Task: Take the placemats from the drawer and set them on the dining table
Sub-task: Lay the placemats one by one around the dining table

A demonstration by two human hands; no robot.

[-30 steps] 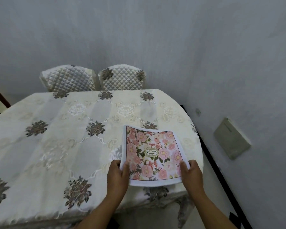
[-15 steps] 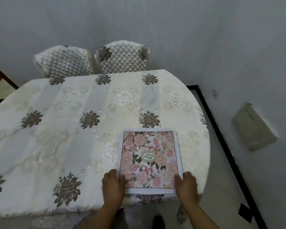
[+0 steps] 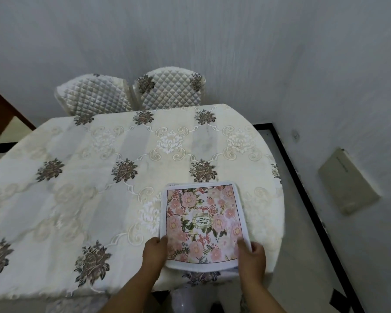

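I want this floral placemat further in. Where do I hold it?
Pinch its two near corners from the near side of the table, as the left hand and right hand do. The placemat lies flat; only its near edge, at the rim, lets fingers under.

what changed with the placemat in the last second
The floral placemat came down from a raised, bowed hold to lie flat on the dining table, near its right end. The left hand and right hand still grip its near corners; nothing was let go. The quilted chairs stand as before.
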